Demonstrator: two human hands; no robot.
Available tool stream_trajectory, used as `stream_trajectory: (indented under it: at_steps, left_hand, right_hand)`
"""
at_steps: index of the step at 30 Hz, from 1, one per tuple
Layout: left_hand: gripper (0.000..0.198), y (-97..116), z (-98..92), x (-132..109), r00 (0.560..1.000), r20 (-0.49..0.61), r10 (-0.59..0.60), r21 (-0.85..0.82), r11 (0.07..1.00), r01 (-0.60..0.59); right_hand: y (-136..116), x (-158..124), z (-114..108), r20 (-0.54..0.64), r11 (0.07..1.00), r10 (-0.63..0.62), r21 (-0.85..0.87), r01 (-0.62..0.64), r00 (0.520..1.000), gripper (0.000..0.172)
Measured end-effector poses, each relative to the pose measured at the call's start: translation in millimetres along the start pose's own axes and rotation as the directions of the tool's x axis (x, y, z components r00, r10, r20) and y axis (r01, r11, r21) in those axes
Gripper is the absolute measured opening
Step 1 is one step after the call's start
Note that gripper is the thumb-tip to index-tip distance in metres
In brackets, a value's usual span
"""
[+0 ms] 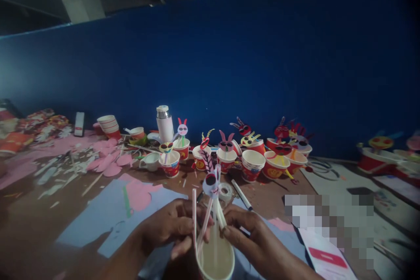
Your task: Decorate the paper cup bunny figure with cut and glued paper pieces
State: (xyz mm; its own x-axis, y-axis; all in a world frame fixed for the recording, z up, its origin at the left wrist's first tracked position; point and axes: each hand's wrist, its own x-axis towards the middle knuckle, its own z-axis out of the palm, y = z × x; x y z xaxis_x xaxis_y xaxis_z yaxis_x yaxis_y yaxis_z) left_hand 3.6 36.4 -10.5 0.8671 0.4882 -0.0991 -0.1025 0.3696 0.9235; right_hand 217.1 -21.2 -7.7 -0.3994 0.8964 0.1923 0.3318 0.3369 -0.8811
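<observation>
A paper cup [233, 256] is standing nearest the camera, at the bottom centre between the two hands, its rim facing up and its base running out of view. The right hand [247, 232] is pinching a bunch of white strips [220, 216] narrowly between thumb and finger, above the cup's right rim. The left hand [179, 223] is curling its fingers beside the pink-tinted straws [194, 210] at the left rim; whether it is gripping them I cannot tell. A paper figure [210, 183] with dark glasses is rising above the cup, between the hands.

The brown table [36, 232] is showing its widest bare stretch at the far left. Blue paper [88, 216] is spreading past the left forearm, with pink paper [139, 192] lying on it. Beyond the fingers, a tape roll [226, 191] and a marker [241, 194] are lying close, narrowing the room ahead. Farther back, decorated cups [226, 157] are forming a crowded row, a thermos [165, 127] is standing behind its left part, and a blue wall [210, 70] is closing off the far side. To the right, a white-and-red object [323, 253] is lying beside the right forearm, partly pixelated.
</observation>
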Motion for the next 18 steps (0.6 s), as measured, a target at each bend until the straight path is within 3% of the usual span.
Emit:
stream_trajectory:
  at_steps: [3,9,18]
  left_hand:
    - [0.026,-4,-4.5,3,1.000,0.007,-0.011,-0.045,0.999,0.011]
    - [0.022,-11,-4.5,3,0.986,-0.164,0.037,0.063,0.998,-0.027]
    - [0.027,-25,7.0,11,0.854,-0.501,0.139,0.140,0.987,-0.078]
  right_hand:
    - [3,1,5,-0.002,0.999,0.019,-0.026,-0.019,1.000,0.019]
    - [10,1,12,-0.052,1.000,0.026,-0.008,-0.027,0.998,0.021]
    - [20,5,19,-0.167,0.989,0.096,0.127,-0.075,0.981,0.031]
